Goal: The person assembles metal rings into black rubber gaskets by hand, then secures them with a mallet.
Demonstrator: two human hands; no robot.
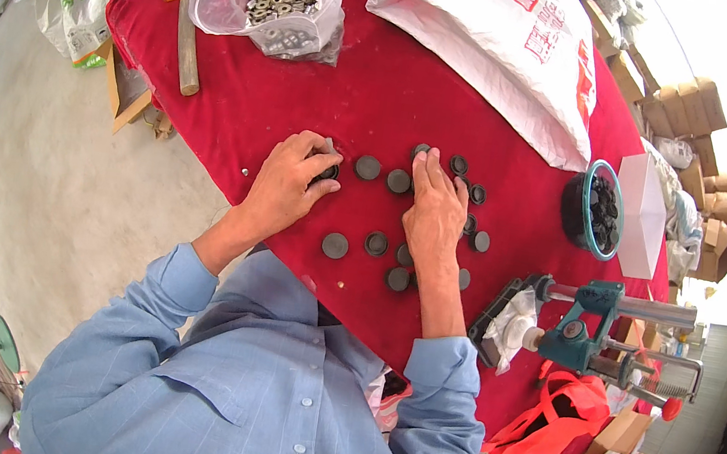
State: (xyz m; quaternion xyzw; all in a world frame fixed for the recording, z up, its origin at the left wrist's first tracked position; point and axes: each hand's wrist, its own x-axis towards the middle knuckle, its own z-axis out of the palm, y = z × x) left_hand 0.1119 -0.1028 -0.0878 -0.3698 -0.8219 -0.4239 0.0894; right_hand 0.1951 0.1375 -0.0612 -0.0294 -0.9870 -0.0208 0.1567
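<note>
At the table's near left edge, my left hand [288,182] is closed, its thumb and fingers pinching a black round cap [329,172]. My right hand [435,223] lies with fingers stretched forward among similar black discs. Its fingertips touch or nearly touch a cap [420,150] and the ones beside it. Between the hands are two more dark caps, one smooth [368,168] and one close to my right fingers [398,181]. Nearer to me lie a flat disc [334,245] and a hollow-looking one [376,243]. Some caps are partly hidden under my right hand and wrist.
A red cloth [307,96] covers the table. At the back stand a clear bag of metal parts [281,5], a hammer [187,43] and a white sack [506,53]. To the right are a tub of black pieces [605,213] and a green hand press [584,330].
</note>
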